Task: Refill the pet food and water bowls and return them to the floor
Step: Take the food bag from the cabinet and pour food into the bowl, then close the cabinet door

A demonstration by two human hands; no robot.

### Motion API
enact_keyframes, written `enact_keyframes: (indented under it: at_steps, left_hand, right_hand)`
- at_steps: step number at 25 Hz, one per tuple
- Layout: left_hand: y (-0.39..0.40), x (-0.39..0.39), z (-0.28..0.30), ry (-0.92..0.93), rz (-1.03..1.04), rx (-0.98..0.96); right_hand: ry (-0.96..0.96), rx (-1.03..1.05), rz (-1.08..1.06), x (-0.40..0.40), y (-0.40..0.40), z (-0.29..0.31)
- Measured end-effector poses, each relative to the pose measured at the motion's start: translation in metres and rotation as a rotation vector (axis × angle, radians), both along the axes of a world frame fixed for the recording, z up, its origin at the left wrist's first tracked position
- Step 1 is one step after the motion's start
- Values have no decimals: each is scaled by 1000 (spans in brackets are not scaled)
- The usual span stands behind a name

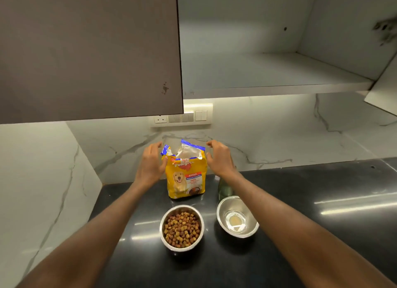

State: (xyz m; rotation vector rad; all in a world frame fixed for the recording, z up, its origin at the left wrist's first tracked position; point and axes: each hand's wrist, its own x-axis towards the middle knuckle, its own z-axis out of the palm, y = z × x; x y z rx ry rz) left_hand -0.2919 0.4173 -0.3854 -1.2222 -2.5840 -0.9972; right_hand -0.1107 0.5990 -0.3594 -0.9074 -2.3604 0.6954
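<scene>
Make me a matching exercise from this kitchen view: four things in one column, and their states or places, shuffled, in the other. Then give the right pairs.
Things
1. left bowl
2. right bowl
3. dog food bag
4. cupboard shelf

States or places
A. stands upright at the back of the counter, torn open at the top
B. full of brown and tan kibble
C. above the counter, door open
D. holds no kibble; its shiny bottom shows

Pairs: 1-B, 2-D, 3-A, 4-C
</scene>
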Motion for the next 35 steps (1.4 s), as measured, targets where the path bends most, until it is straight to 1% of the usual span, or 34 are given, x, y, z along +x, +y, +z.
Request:
enact_keyframes:
  at_steps: [4,6,13,16,20,23,26,27,29,30,32,33,35]
  left_hand:
    - [-42,78,37,300,-114,-99]
    - [-66,126,57,418,-106,-112]
    - [-131,269,136,639,-60,13]
    - [-136,328,175,684,-52,81]
    - [-118,413,255,790,-118,160]
    - [-85,484,324,781,-199,198]
    - [-45,550,393,835,-313,247]
    - [-32,575,415,835,-347,302]
    - [-9,624,452,742,-394,482]
    - [0,646,466,677,-401,562]
    - [15,684,482,576,-387,643]
    - [21,698,486,542,-374,643]
    - [33,717,486,506,-358,581]
  right_hand:
    - [58,145,44,64,-43,37]
    - [79,232,58,106,-66,54]
    - [171,430,78,261,-127,117]
    - [210,491,53,326,-144,151]
    - [317,654,-23,422,-164,197]
    - [396,769,-94,495,-169,230]
    - [477,945,-121,558,-168,265]
    - [516,996,-147,578,-166,277]
    - [587,1054,-228,610,-158,294]
    - [623,1037,-283,621,-155,299]
    - [693,911,-384,638,-151,306]
    - [706,819,-400,642,-146,306]
    - [667,642,-332,645,-138,305]
